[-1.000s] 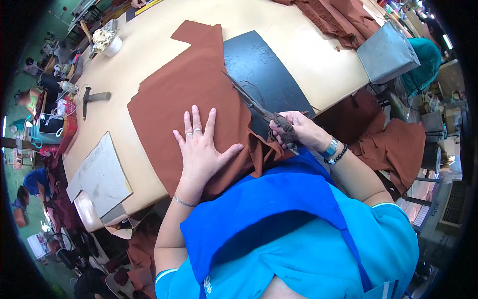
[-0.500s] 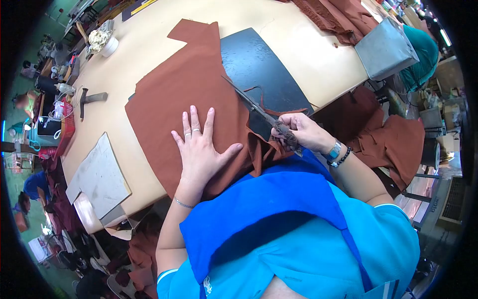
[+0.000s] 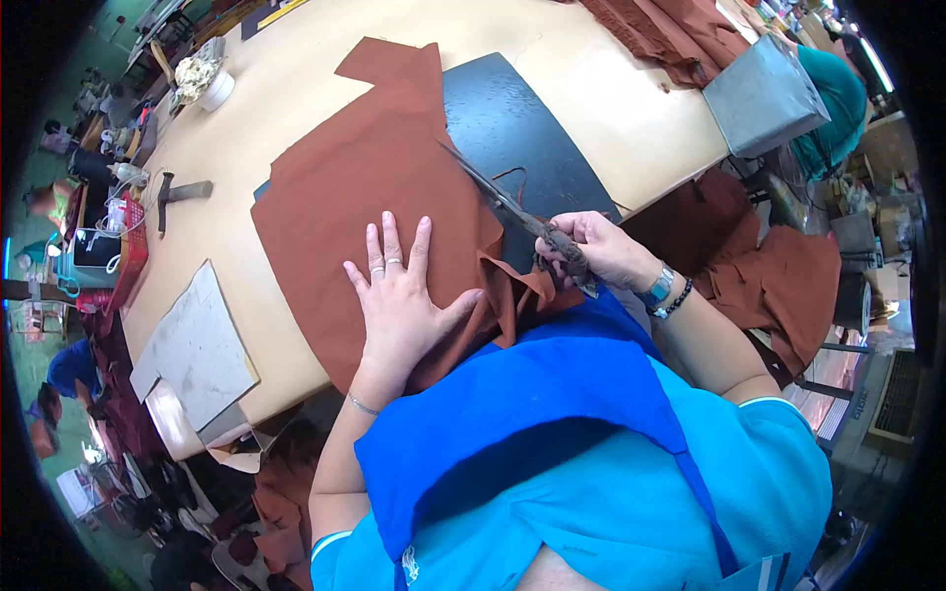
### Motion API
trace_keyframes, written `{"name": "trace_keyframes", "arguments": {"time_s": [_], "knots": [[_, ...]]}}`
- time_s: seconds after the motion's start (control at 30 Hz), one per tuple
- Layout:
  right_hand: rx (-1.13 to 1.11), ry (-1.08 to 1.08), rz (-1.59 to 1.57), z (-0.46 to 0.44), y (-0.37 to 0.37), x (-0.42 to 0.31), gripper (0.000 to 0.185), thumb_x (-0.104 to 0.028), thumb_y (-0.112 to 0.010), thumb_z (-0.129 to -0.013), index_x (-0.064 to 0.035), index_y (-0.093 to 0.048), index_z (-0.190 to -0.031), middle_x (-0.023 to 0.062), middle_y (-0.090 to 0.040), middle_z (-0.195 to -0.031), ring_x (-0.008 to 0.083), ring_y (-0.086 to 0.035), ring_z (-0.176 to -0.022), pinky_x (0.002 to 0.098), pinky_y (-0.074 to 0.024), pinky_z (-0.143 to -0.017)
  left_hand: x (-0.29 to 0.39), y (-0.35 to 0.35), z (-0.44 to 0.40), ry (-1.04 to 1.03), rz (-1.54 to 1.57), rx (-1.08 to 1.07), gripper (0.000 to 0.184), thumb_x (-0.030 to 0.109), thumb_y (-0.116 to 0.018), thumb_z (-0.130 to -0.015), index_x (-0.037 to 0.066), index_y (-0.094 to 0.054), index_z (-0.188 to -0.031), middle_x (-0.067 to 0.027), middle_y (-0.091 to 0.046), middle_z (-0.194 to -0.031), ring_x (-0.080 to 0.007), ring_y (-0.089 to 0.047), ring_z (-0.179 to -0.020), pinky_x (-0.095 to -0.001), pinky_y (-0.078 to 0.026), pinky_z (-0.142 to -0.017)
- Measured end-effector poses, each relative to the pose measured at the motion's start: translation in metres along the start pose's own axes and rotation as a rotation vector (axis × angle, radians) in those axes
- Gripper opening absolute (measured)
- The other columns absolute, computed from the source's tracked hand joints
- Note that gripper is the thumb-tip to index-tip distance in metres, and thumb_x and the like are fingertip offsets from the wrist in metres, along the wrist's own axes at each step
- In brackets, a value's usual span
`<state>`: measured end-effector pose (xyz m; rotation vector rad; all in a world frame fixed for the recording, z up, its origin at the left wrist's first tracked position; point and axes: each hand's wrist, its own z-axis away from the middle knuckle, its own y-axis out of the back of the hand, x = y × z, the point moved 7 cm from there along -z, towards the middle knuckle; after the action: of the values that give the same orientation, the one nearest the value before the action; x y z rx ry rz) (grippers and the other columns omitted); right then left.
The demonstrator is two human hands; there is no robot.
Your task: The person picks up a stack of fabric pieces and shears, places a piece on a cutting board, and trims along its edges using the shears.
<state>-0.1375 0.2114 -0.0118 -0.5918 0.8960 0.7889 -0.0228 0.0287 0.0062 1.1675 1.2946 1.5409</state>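
Observation:
My left hand [image 3: 406, 310] lies flat on a reddish-brown leather piece [image 3: 345, 167], fingers spread and holding nothing. The leather is spread over the table and bunches into folds near my apron. My right hand [image 3: 598, 248] is closed round the wrapped handles of a long pair of scissors [image 3: 503, 195]. Their blades point up and left along the leather's right edge, over a dark board [image 3: 532, 118]. How far the blades are apart is hard to make out. A thin brown offcut [image 3: 516, 177] rests on the board beside the blades.
On the pale table [image 3: 296, 79] are a hammer [image 3: 182, 195], a grey-white pattern sheet [image 3: 202, 340] and a white bowl [image 3: 217, 92]. A grey metal box [image 3: 764, 98] stands at the right edge. More brown leather [image 3: 778, 286] hangs at the right. Another person [image 3: 74, 369] is at far left.
The leather has shifted slightly right with my left hand on it. A brown strip beside my right hand is no longer visible there. The scissor tips have moved slightly up and left.

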Motion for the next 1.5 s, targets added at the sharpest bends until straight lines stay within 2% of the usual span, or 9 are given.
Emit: {"name": "trace_keyframes", "arguments": {"time_s": [0.1, 0.7, 0.8, 0.9, 0.93, 1.03, 1.13, 1.33, 1.5], "knots": [[-0.025, -0.005, -0.031, 0.002, -0.002, -0.004, 0.015, -0.021, -0.06, -0.09, -0.0075, -0.056, -0.084, -0.0032, -0.056, -0.069, 0.0041, -0.055, -0.056, 0.0185, -0.0449, -0.051, -0.001, 0.001, 0.001, 0.021, 0.011, 0.0, 0.096, 0.059, -0.066, -0.07, 0.019, -0.025, -0.147, -0.0184, -0.008, -0.154, -0.0395, -0.006, -0.141, -0.0695, -0.012, -0.103], [-0.025, -0.009, -0.047, 0.0, -0.002, -0.003, 0.013, -0.02, -0.061, -0.089, -0.0076, -0.057, -0.086, -0.0027, -0.058, -0.073, 0.004, -0.055, -0.056, 0.0185, -0.0453, -0.051, 0.004, -0.002, 0.008, 0.023, 0.001, -0.025, 0.096, 0.054, -0.069, -0.069, 0.021, -0.024, -0.147, -0.0182, -0.008, -0.154, -0.0386, -0.006, -0.142, -0.0697, -0.014, -0.102], [-0.039, 0.034, -0.076, 0.0, 0.0, 0.003, 0.022, -0.028, -0.067, -0.087, -0.0073, -0.058, -0.083, -0.0028, -0.058, -0.064, 0.0036, -0.054, -0.053, 0.0185, -0.0439, -0.047, 0.007, 0.005, 0.01, -0.008, 0.022, -0.038, 0.088, 0.06, -0.061, -0.075, 0.016, -0.03, -0.144, -0.0231, -0.016, -0.15, -0.0415, -0.012, -0.14, -0.0689, -0.015, -0.102], [-0.055, 0.047, -0.1, 0.002, 0.0, 0.001, 0.021, -0.027, -0.067, -0.087, -0.0073, -0.059, -0.085, -0.0026, -0.058, -0.063, 0.0038, -0.054, -0.053, 0.0183, -0.0436, -0.046, -0.001, 0.019, 0.004, -0.047, 0.015, -0.051, 0.077, 0.055, -0.06, -0.079, 0.016, -0.038, -0.14, -0.0207, -0.027, -0.147, -0.0367, -0.024, -0.137, -0.0664, -0.019, -0.103], [-0.059, 0.034, -0.063, 0.002, 0.003, 0.003, 0.021, -0.027, -0.067, -0.087, -0.0069, -0.059, -0.086, -0.0022, -0.058, -0.063, 0.0041, -0.054, -0.052, 0.0184, -0.0435, -0.046, -0.004, 0.029, -0.004, -0.072, -0.017, 0.019, 0.064, 0.053, -0.056, -0.083, 0.012, -0.048, -0.132, -0.018, -0.043, -0.137, -0.0326, -0.038, -0.129, -0.0616, -0.024, -0.103], [-0.074, 0.054, -0.068, -0.001, 0.005, 0.01, 0.02, -0.026, -0.066, -0.088, -0.007, -0.059, -0.087, -0.0015, -0.059, -0.064, 0.0047, -0.054, -0.051, 0.0189, -0.0432, -0.046, -0.015, 0.054, -0.055, -0.104, 0.042, 0.104, 0.055, 0.049, -0.055, -0.086, 0.01, -0.055, -0.124, -0.0109, -0.055, -0.126, -0.0267, -0.049, -0.12, -0.0534, -0.028, -0.103], [-0.069, 0.027, -0.069, 0.002, 0.003, 0.006, 0.018, -0.024, -0.064, -0.089, -0.0068, -0.058, -0.087, -0.0011, -0.06, -0.065, 0.0045, -0.055, -0.052, 0.0194, -0.0432, -0.045, -0.023, 0.053, -0.133, -0.094, 0.061, 0.172, 0.061, 0.055, -0.052, -0.086, 0.01, -0.053, -0.128, -0.0115, -0.052, -0.131, -0.0267, -0.046, -0.124, -0.0503, -0.03, -0.104], [-0.097, 0.051, -0.073, -0.001, 0.003, 0.008, 0.017, -0.021, -0.063, -0.09, -0.0055, -0.057, -0.084, -0.0007, -0.06, -0.069, 0.003, -0.052, -0.055, 0.0189, -0.0407, -0.048, -0.019, 0.029, -0.26, 0.109, 0.221, 0.041, 0.087, 0.068, -0.052, -0.078, 0.009, -0.036, -0.14, -0.0154, -0.04, -0.141, -0.0283, -0.039, -0.131, -0.05, -0.029, -0.106], [-0.072, 0.027, -0.001, -0.001, 0.006, 0.006, 0.017, -0.019, -0.065, -0.088, -0.0072, -0.056, -0.08, -0.005, -0.056, -0.065, 0.0011, -0.051, -0.055, 0.017, -0.0388, -0.048, -0.027, 0.028, -0.291, 0.128, 0.317, 0.004, 0.067, 0.052, -0.065, -0.073, 0.006, -0.055, -0.121, -0.0131, -0.063, -0.11, -0.0265, -0.058, -0.109, -0.0406, -0.041, -0.095]]}}
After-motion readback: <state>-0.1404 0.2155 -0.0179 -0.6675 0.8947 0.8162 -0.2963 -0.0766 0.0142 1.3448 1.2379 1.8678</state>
